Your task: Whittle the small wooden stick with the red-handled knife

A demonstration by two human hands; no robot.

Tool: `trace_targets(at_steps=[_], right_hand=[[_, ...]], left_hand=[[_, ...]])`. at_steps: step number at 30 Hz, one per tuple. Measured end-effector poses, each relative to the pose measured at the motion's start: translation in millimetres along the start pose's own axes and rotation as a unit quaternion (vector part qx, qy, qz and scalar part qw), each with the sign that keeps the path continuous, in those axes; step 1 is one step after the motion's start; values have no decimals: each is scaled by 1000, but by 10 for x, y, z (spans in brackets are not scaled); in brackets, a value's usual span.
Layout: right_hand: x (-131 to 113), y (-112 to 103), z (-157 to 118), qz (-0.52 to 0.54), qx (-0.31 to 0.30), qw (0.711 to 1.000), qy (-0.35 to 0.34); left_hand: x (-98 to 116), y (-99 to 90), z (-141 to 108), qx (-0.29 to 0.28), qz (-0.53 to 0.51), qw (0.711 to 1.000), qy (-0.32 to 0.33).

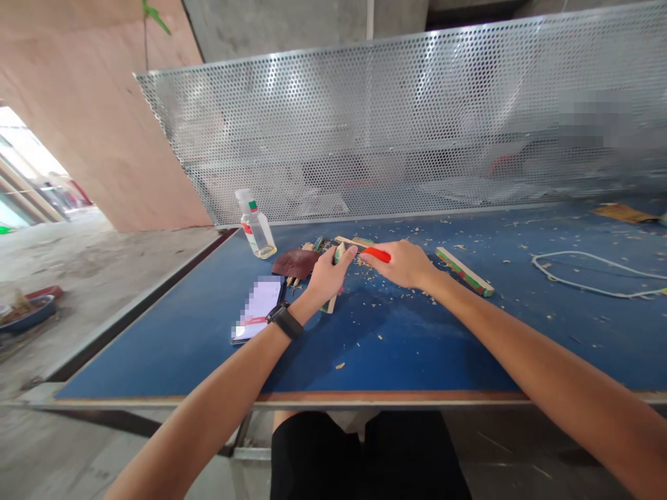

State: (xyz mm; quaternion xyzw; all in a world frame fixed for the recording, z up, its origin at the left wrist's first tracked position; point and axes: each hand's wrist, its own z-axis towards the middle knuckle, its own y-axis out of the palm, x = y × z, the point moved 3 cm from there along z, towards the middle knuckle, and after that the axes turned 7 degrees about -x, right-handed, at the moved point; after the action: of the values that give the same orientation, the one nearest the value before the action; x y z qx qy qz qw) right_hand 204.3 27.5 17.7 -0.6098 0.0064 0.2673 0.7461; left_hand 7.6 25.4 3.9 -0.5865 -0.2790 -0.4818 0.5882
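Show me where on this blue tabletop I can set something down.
The tabletop is bare between the phone and the left edge. More room lies between the right hand and the front edge, among a few shavings. Around the left hand it is crowded: maroon sheet, phone, wood piece.

Moderately bright overall; opening [23, 149] at far left is blown out, while the area under the near edge of the blue surface [406, 361] goes dark. Soft shadow on the surface just to the near side of the left grip [328, 276], patchy glare on the far perforated panel [365, 139]. Wide-angle stretch toward left and right edges, fine detail soft, pixelated blocks over phone [260, 302] and panel's right part.
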Motion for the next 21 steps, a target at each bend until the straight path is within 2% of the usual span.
trace_targets(at_steps=[8,11,17,21], right_hand=[[42,27,-11,37,-52,995,-81],[75,35,-1,28,-57,995,-74],[25,66,3,-19,-10,999,-30],[10,65,-8,-1,-7,1000,-16]], left_hand=[[7,-9,2,-31,3,1000,2],[20,-17,7,-42,7,999,6],[36,-61,16,0,45,999,-11],[21,-33,13,-3,42,999,-10]])
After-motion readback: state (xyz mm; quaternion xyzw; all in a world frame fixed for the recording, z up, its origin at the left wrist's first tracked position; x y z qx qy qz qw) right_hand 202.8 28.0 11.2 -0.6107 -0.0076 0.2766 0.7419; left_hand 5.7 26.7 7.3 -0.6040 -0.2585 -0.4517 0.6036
